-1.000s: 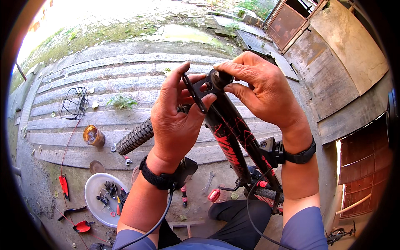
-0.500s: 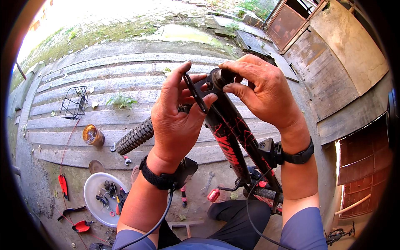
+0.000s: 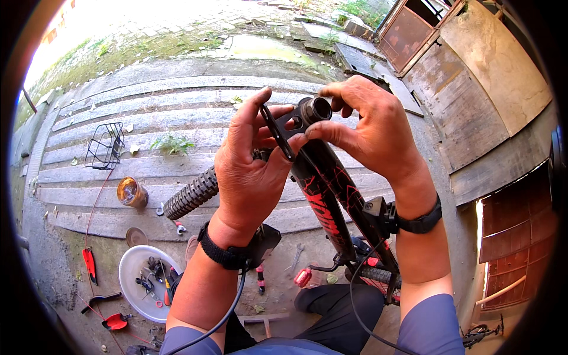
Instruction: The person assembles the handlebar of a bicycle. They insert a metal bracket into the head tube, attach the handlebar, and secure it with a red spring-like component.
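Upright before me stands a black bicycle frame [image 3: 324, 204] with red markings. Its head tube [image 3: 318, 110] is at the top, and the round open end faces me. My left hand [image 3: 251, 163] pinches a flat black bracket with holes [image 3: 277, 133] between thumb and fingers, beside the head tube. On the other side, my right hand [image 3: 370, 127] has its thumb tip at the rim of the tube, with the curled fingers raised apart from it and nothing visible between them. Under the left hand, a knobby tyre [image 3: 192, 192] juts out to the left.
A white basin [image 3: 127, 275] of tools and small parts sits at lower left, near red and black pieces [image 3: 115, 321]. Beyond are a brown-stained container [image 3: 132, 192] and a black wire basket [image 3: 105, 146]. A red bottle-like item [image 3: 303, 277] is by my leg. Wooden boards [image 3: 485, 71] stand at right.
My right hand's fingers have lifted off the head tube and moved slightly right, uncovering its open end. The left hand and the bracket have stayed in place.
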Action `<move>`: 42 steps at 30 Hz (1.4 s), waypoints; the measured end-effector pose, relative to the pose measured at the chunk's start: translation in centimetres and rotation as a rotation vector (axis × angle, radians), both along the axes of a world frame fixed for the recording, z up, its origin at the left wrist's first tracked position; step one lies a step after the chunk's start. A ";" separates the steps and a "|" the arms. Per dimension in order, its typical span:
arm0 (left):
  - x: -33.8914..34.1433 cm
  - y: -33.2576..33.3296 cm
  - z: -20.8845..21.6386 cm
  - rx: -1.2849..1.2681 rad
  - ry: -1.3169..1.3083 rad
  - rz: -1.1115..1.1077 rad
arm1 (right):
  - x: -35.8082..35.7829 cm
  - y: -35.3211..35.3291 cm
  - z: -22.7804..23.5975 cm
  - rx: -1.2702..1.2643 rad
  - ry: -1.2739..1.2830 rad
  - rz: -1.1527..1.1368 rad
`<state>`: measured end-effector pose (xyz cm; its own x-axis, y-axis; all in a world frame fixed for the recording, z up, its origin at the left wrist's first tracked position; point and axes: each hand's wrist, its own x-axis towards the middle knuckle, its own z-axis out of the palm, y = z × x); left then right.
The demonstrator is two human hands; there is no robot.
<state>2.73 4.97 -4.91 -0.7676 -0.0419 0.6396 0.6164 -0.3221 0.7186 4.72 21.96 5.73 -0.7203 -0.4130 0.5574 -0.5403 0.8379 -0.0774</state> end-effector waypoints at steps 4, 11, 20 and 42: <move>0.3 -0.4 0.2 -0.056 -0.019 -0.048 | 0.4 0.4 -0.2 -0.115 -0.082 0.137; 0.3 -0.4 0.3 -0.058 -0.023 -0.052 | 1.2 0.4 0.4 -0.207 -0.205 0.073; 0.1 -0.1 0.0 0.000 -0.007 -0.001 | 0.5 0.6 -0.1 -0.141 -0.182 0.080; 0.0 -0.1 0.0 0.006 0.001 -0.007 | -0.2 -0.6 -1.1 -0.264 -0.140 -0.032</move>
<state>2.71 4.87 -4.89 -0.7671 -0.0404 0.6402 0.6149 -0.3309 0.7159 4.57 21.34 4.68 -0.8078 -0.2427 0.5372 -0.4829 0.7951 -0.3669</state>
